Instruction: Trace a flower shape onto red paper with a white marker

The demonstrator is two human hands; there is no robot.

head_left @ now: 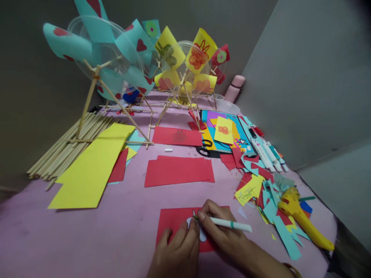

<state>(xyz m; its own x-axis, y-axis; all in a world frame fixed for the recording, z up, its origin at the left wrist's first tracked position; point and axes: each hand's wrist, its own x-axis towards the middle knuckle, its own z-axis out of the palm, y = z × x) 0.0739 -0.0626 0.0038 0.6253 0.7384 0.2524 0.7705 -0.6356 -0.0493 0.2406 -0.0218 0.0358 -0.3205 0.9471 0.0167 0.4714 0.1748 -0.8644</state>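
Observation:
My right hand (216, 222) is closed round a white marker (234, 224) with a green band, its tip pointing left. Beneath both hands lies a sheet of red paper (171, 217). A small pale cutout (202, 235) rests on that sheet, partly covered by my fingers. My left hand (179, 247) presses the cutout down with bent fingertips, its thumb off to the left on the red paper. The marker's tip is at the cutout's upper edge, where two small prongs stick out. Any line drawn there is too small to make out.
Red strips (179, 172) lie ahead of my hands, yellow strips (87, 166) and sticks (66, 143) to the left. On the right are paper scraps (271, 208), a yellow glue gun (304, 220), markers (262, 152) and black scissors (203, 151). Paper-bladed wheels (106, 50) on stick frames stand behind.

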